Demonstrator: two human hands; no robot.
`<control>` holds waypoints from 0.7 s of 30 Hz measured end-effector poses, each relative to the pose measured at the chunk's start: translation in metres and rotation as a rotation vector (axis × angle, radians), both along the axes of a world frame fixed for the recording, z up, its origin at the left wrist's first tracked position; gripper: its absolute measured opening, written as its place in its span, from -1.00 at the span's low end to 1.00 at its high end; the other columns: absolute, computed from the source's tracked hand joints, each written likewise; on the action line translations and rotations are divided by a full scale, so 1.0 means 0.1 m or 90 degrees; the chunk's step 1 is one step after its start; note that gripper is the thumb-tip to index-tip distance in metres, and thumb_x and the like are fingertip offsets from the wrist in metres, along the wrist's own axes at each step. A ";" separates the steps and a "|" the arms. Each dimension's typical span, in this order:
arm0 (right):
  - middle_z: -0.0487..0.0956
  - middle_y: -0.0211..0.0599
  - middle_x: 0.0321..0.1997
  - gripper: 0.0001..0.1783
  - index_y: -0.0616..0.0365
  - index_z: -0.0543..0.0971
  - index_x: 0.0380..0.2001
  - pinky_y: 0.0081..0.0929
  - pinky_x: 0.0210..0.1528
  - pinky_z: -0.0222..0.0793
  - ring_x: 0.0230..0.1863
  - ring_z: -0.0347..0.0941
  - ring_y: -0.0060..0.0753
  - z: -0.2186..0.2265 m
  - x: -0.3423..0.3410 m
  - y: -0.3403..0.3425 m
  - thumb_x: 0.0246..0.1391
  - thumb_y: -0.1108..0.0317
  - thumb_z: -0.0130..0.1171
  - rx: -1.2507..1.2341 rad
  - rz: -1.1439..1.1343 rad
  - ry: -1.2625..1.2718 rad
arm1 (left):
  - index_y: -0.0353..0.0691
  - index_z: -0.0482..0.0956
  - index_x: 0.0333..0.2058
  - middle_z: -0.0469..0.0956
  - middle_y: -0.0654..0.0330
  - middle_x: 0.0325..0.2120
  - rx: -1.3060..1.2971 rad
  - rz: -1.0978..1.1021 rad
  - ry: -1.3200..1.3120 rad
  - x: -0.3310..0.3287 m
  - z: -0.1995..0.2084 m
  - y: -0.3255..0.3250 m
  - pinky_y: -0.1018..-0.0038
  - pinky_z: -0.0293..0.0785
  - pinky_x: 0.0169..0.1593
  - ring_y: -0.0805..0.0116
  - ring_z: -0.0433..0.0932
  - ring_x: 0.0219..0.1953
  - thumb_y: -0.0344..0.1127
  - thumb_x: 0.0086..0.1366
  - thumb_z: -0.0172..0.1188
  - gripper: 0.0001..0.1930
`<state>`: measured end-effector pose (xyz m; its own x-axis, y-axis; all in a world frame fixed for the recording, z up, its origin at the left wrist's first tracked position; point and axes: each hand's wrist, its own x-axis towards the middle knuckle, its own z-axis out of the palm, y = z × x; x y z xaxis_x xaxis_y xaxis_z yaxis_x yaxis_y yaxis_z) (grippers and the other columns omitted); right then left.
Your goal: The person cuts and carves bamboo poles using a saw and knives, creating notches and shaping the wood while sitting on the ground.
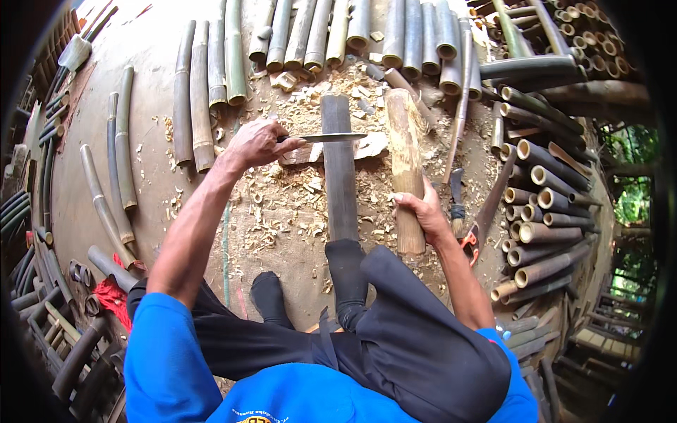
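Observation:
In my left hand [255,146] is the handle of a knife, closed in the fingers. Its long, narrow blade [331,137] lies crosswise over a dark bamboo length [340,187], near its far end. That bamboo rests over a pale wood block [370,146], and its near end meets my dark-socked foot [345,264]. To the right of the bamboo, my right hand [427,211] grips the lower part of a thick wooden club [405,155], which is scuffed and pale toward the top. The club is apart from the blade.
Wood shavings [282,204] cover the ground around the bamboo. Several bamboo lengths [303,35] lie ahead, more [190,99] to the left. On the right are a saw with an orange handle [470,243], a sheathed-looking blade tool [457,201] and stacked bamboo [553,211].

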<state>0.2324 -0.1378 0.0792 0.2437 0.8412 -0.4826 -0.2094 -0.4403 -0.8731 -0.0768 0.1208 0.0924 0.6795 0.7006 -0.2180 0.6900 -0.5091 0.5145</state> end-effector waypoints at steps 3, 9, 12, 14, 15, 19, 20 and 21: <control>0.56 -0.30 -0.06 -0.10 0.21 0.29 0.36 -0.42 -0.19 0.60 -0.20 0.56 -0.48 -0.14 0.07 0.00 0.00 0.28 0.49 -0.007 0.005 0.007 | -0.22 0.80 -0.35 0.54 -0.09 -0.68 -0.002 -0.095 0.010 0.08 -0.12 0.17 0.12 0.43 -0.45 -0.02 0.56 -0.62 0.30 0.39 0.23 -0.40; 0.56 -0.26 -0.05 -0.11 0.24 0.27 0.37 -0.43 -0.20 0.61 -0.21 0.58 -0.47 0.01 0.21 0.03 0.01 0.31 0.47 -0.058 0.018 -0.013 | -0.29 0.74 -0.45 0.49 -0.08 -0.71 -0.052 -0.079 0.044 0.10 -0.29 0.28 0.11 0.39 -0.46 0.01 0.52 -0.64 0.30 0.39 0.24 -0.36; 0.57 -0.24 -0.07 -0.10 0.24 0.25 0.37 -0.42 -0.24 0.63 -0.27 0.60 -0.45 0.09 0.24 0.09 0.01 0.32 0.47 -0.077 0.028 -0.006 | -0.30 0.72 -0.46 0.47 -0.06 -0.73 -0.071 -0.066 0.052 0.08 -0.36 0.29 0.10 0.36 -0.47 0.01 0.50 -0.65 0.30 0.39 0.23 -0.34; 0.57 -0.25 -0.08 -0.10 0.24 0.25 0.37 -0.42 -0.26 0.63 -0.29 0.60 -0.45 0.15 0.25 0.14 0.02 0.31 0.47 -0.063 0.023 -0.018 | -0.31 0.71 -0.48 0.46 -0.05 -0.73 -0.082 -0.075 0.035 0.08 -0.38 0.32 0.10 0.37 -0.47 0.02 0.51 -0.64 0.31 0.39 0.23 -0.33; 0.58 -0.24 -0.06 -0.09 0.24 0.24 0.38 -0.43 -0.22 0.62 -0.25 0.60 -0.46 0.21 0.27 0.15 0.02 0.31 0.48 -0.071 0.035 -0.012 | -0.31 0.70 -0.48 0.46 -0.06 -0.73 -0.088 -0.076 0.015 0.10 -0.37 0.31 0.10 0.37 -0.46 0.03 0.51 -0.65 0.32 0.40 0.22 -0.32; 0.58 -0.24 -0.03 -0.07 0.25 0.24 0.39 -0.46 -0.17 0.61 -0.20 0.59 -0.48 0.22 0.28 0.20 0.02 0.30 0.48 -0.038 0.040 -0.044 | -0.31 0.70 -0.48 0.47 -0.05 -0.72 -0.070 -0.080 0.041 0.14 -0.37 0.30 0.10 0.39 -0.45 0.03 0.53 -0.63 0.32 0.40 0.22 -0.32; 0.58 -0.25 -0.02 -0.07 0.25 0.24 0.40 -0.46 -0.14 0.60 -0.18 0.59 -0.49 0.27 0.25 0.23 0.02 0.30 0.49 -0.048 0.041 -0.038 | -0.31 0.71 -0.47 0.49 -0.05 -0.71 -0.066 -0.080 0.048 0.13 -0.38 0.30 0.10 0.40 -0.44 0.03 0.54 -0.62 0.31 0.39 0.22 -0.33; 0.58 -0.26 -0.01 -0.06 0.25 0.24 0.40 -0.46 -0.11 0.59 -0.15 0.58 -0.49 0.31 0.22 0.25 0.01 0.30 0.49 -0.058 0.042 -0.032 | -0.30 0.71 -0.46 0.50 -0.04 -0.71 -0.062 -0.081 0.056 0.12 -0.39 0.30 0.11 0.41 -0.44 0.03 0.56 -0.60 0.31 0.39 0.22 -0.33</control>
